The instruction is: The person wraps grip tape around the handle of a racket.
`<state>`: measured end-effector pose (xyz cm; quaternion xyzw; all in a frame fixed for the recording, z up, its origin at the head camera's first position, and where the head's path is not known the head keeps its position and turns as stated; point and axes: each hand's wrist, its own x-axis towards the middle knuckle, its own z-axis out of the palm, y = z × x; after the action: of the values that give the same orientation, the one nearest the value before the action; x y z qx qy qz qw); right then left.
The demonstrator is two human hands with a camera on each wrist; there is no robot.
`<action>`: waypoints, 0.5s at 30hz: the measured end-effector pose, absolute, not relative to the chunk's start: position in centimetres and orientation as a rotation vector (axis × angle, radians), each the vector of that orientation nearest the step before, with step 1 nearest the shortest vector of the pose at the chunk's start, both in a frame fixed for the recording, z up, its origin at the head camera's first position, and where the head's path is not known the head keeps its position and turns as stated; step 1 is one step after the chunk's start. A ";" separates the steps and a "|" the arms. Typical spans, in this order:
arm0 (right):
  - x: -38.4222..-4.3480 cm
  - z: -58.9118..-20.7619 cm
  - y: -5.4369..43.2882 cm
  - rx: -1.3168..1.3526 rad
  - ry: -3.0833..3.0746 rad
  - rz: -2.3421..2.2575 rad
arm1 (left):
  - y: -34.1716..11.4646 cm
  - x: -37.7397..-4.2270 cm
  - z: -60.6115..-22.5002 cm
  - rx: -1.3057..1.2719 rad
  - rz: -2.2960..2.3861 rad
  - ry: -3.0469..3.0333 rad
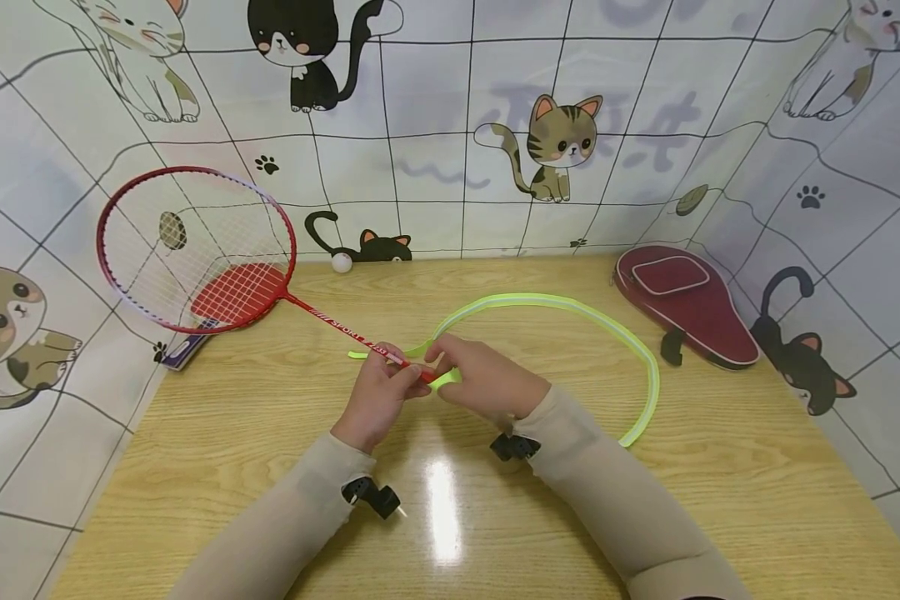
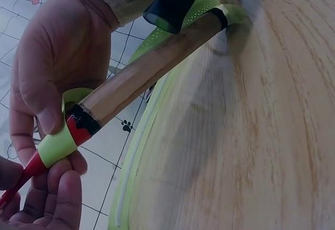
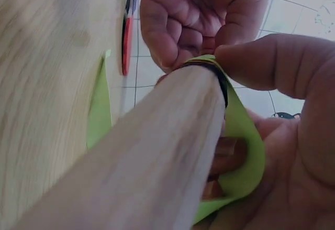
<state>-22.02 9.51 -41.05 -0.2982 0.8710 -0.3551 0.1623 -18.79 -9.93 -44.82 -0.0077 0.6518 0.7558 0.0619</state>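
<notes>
My left hand (image 1: 375, 396) grips the red shaft of a badminton racket (image 1: 337, 325), just above its handle. The strung head is at the far left of the head view, over a red paddle. A bare wooden handle (image 2: 152, 67) shows in the left wrist view, with a black band at each end. Around the red cone at its top wraps yellow-green grip tape (image 2: 57, 146). My right hand (image 1: 487, 375) pinches this tape at the cone, thumb on it, and the tape loops beside the handle in the right wrist view. Left fingertips (image 3: 167, 57) meet the tape there.
The tape's long free length (image 1: 652, 375) curves over the wooden table (image 1: 270, 467) to the right. A dark red paddle case (image 1: 690, 308) lies at the back right. The red paddle (image 1: 240, 287) and a white ball (image 1: 341, 262) are at the back left.
</notes>
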 end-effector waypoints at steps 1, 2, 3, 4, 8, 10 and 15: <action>-22.1 -41.1 9.5 -0.840 2.483 -1.032 | -9.9 -18.8 -44.8 -0.022 2.290 1.967; -22.1 -41.1 9.6 -0.832 2.482 -1.051 | -10.0 -18.8 -44.8 -0.020 2.291 1.965; -22.2 -41.1 9.6 -0.829 2.481 -1.066 | -10.0 -18.8 -44.8 -0.015 2.292 1.965; -22.3 -41.2 9.7 -0.830 2.480 -1.079 | -10.0 -18.8 -44.8 -0.011 2.293 1.963; -22.5 -41.3 9.9 -0.863 2.467 -1.108 | -10.1 -18.9 -44.9 -0.001 2.282 1.975; -22.5 -41.3 10.0 -0.876 2.464 -1.120 | -10.1 -18.9 -44.9 -0.002 2.279 1.977; -22.4 -41.2 9.9 -0.895 2.479 -1.121 | -10.2 -19.0 -44.9 -0.018 2.265 1.995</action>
<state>-22.41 9.91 -41.24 -0.3094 0.8572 -0.3877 0.1385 -18.95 -10.19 -44.91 -0.0060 0.6596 0.7490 0.0617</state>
